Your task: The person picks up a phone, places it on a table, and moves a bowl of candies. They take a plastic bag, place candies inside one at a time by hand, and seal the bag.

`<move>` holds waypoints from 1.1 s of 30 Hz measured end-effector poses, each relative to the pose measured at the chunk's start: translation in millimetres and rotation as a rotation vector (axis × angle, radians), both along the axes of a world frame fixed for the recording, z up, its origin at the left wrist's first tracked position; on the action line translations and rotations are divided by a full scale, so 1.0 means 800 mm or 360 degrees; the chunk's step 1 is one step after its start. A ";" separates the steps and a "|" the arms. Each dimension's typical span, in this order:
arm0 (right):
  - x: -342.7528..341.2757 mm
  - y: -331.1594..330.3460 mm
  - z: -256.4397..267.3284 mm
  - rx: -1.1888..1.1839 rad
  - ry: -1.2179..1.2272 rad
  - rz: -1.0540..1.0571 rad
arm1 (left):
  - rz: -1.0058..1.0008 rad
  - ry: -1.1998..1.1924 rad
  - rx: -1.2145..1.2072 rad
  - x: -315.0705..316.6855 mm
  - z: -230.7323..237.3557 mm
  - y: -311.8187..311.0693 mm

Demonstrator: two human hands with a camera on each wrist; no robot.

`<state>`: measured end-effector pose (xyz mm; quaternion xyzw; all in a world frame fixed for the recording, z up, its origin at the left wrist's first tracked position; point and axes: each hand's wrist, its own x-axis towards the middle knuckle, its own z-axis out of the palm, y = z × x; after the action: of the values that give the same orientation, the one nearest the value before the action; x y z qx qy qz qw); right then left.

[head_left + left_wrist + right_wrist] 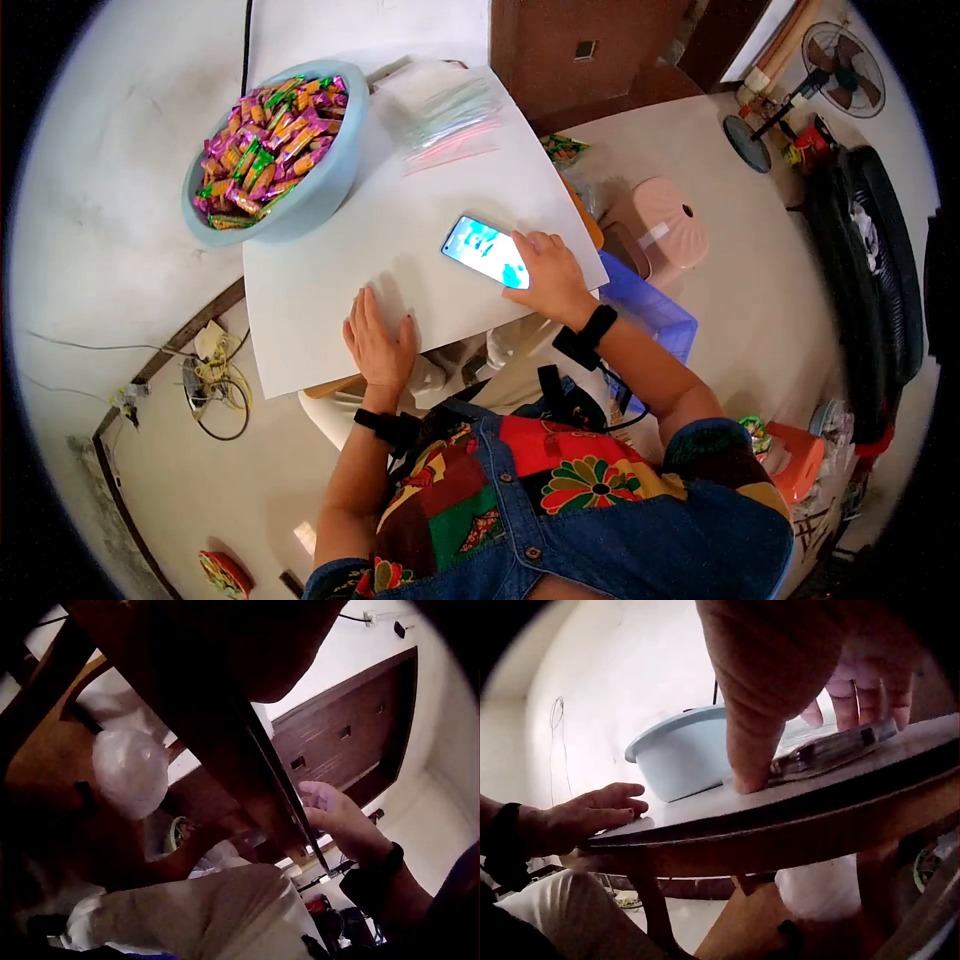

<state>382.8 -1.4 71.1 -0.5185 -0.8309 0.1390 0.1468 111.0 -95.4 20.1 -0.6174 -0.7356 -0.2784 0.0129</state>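
A smartphone point(485, 250) with a lit screen lies on the white tabletop point(420, 225). My right hand point(550, 275) holds its right end; in the right wrist view the thumb is on the near side of the smartphone point(832, 754) and the fingers are on the far side. My left hand point(380, 340) rests on the front edge of the table, fingers straight and pointing away from me. Back left, a light blue basin point(335, 180) is heaped with small snack packets point(265, 150) in purple, orange and green wrappers.
Clear plastic bags point(450, 125) lie in a stack at the table's back. To the right on the floor stand a blue crate point(655, 310), a pink bin point(675, 235) and a fan point(840, 70). Yellow cables point(215, 375) lie on the floor at left.
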 end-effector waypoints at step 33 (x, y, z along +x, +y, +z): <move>-0.059 0.027 -0.009 0.0144 0.0016 -0.0175 | 0.0039 0.0028 -0.0060 0.011 0.003 -0.002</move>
<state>335.3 19.9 63.8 -0.5555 -0.8058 0.0955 0.1816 119.8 -96.7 22.5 -0.6108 -0.7481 -0.2589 0.0111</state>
